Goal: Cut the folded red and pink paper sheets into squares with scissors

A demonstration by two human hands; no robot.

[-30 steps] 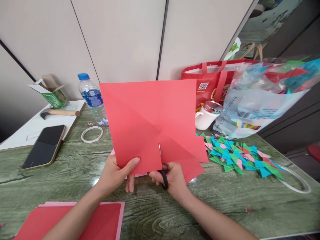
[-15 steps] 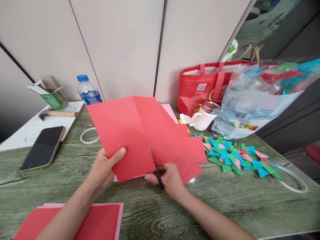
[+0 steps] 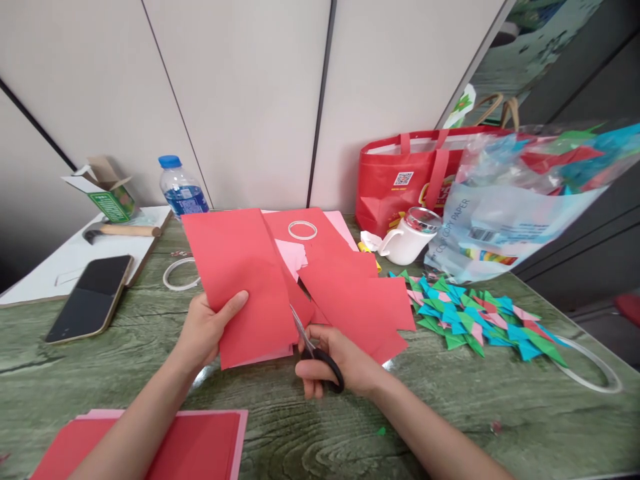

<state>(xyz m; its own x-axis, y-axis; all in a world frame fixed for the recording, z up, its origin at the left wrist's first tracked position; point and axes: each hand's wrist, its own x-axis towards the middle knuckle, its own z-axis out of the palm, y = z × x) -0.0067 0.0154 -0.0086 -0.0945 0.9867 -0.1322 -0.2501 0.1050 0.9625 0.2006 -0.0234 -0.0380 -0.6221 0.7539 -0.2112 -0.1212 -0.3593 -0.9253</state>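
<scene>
We are pinching a rectangular red paper sheet in our left hand and grasping black-handled metal scissors in our right hand.

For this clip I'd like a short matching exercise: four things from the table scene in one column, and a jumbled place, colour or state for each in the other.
Things
1. Scissors
2. Hammer
3. Bottle
4. Mug

Descriptions
A. White, in front of the red bag
B. Held in the right hand
C. Topped with a blue cap
D. Wooden-handled, lying on the white board

Right pairs: 1-B, 2-D, 3-C, 4-A
</scene>
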